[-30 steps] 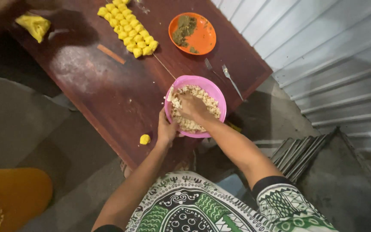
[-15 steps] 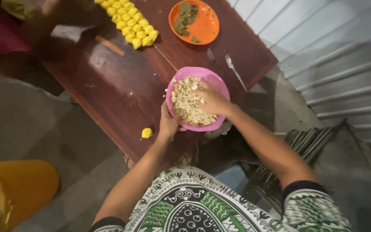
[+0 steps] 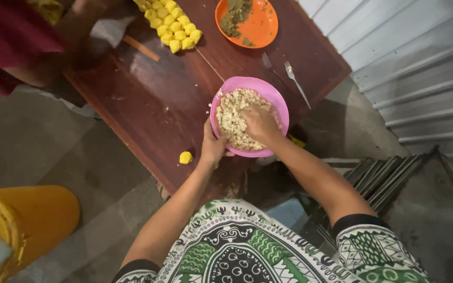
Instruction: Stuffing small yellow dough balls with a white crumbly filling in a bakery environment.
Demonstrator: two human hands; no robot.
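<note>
Left hand (image 3: pixel 213 147) grips the near rim of the pink bowl (image 3: pixel 276 99), which sits at the near right edge of the dark wooden table (image 3: pixel 153 105). Right hand (image 3: pixel 260 123) is sunk in the crumbly pale mixture (image 3: pixel 229 118) inside, fingers curled into it. One yellow piece (image 3: pixel 185 157) lies alone by the near edge. Beyond the bowl: fork (image 3: pixel 295 81), then orange plate (image 3: pixel 260 26) and rows of yellow pieces (image 3: pixel 171 26) along the far edge.

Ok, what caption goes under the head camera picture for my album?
Right hand mixing crumbly food in a pink bowl, left hand steadying its rim.
</note>
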